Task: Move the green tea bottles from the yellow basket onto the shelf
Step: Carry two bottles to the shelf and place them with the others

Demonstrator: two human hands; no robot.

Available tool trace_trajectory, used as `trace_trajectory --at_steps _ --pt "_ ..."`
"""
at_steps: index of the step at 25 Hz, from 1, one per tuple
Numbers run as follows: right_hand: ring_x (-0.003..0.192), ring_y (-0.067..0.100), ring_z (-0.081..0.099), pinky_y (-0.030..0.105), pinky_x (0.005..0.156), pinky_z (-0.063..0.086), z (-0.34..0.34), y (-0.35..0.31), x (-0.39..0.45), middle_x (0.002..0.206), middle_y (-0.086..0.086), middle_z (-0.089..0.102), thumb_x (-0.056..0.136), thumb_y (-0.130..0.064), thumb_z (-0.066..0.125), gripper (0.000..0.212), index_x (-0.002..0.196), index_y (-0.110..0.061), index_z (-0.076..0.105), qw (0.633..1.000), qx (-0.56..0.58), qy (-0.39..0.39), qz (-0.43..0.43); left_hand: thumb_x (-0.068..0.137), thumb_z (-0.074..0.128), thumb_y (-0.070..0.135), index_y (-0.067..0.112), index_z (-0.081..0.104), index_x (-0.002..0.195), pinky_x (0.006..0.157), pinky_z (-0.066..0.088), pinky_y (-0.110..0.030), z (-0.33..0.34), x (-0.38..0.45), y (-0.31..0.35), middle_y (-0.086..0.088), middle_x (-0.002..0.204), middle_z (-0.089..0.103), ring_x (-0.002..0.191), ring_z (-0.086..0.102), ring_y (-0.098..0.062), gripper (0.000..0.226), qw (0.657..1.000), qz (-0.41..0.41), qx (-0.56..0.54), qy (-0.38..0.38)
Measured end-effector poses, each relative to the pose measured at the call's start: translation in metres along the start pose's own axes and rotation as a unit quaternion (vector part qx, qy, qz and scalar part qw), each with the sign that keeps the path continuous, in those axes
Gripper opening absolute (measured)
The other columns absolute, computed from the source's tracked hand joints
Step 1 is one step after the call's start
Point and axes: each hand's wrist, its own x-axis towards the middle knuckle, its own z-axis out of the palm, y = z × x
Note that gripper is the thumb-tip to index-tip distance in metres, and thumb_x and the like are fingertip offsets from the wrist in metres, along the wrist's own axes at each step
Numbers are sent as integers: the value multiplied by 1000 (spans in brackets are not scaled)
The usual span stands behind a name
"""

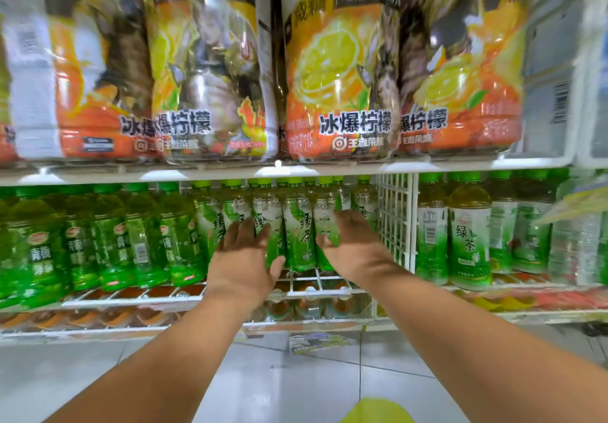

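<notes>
The left hand [245,255] and right hand [350,245], fingers spread nearly straight, are pressing against green tea bottles [297,228] standing on the shelf [332,286], gripping none. Many bottles are sitting shelved; the yellow basket [376,411] is barely showing, its contents hidden.

Green-capped, green-labelled tea bottles [297,225]; white wire shelf [131,301]

Bottles [297,231] tight against wire divider [393,218], seemingly.
</notes>
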Motion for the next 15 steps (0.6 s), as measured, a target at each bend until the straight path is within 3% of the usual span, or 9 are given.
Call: trace_trajectory --at_steps 2,4,8,11,13,15 --pt "156 25 5 39 127 10 -12 -5 -23 170 0 2 102 -61 36 73 162 -30 8 999 -45 -28 -12 97 38 65 33 18 162 125 19 -48 -18 -14 -6 -5 172 4 157 3 -34 75 999 26 43 -15" --pt "156 22 -12 42 126 9 -26 -11 -47 168 -8 -18 101 -65 29 75 162 -35 -3 996 -79 -46 -15 97 31 67 34 11 162 127 9 -50 -34 -33 -13 -5 172 -6 157 -5 -35 76 998 43 54 -7" --pt "157 27 -3 48 126 19 -56 -27 -98 170 -1 -12 101 -63 28 73 162 -32 1 991 -127 -20 -34 95 29 69 29 20 163 126 14 -53 -75 -88 -19 -11 170 16 155 11 -37 79 996 47 68 9" --pt "157 30 4 46 126 15 -81 -46 -141 171 6 1 102 -63 26 76 163 -23 4 986 -151 9 -64 92 27 66 23 36 159 123 22 -56 -116 -130 -21 -15 164 32 152 24 -38 80 997 47 49 36" --pt "157 29 0 44 127 9 -105 -62 -179 171 7 -2 102 -63 23 78 163 -20 2 982 -168 16 -89 92 29 64 20 40 156 122 24 -57 -150 -156 -22 -14 164 34 151 28 -38 79 996 45 43 61" --pt "157 27 -5 44 128 7 -132 -73 -217 171 5 -4 101 -65 21 79 163 -20 1 977 -185 22 -105 93 26 65 22 34 159 124 19 -56 -186 -179 -18 -13 167 26 154 23 -37 79 995 39 45 86"
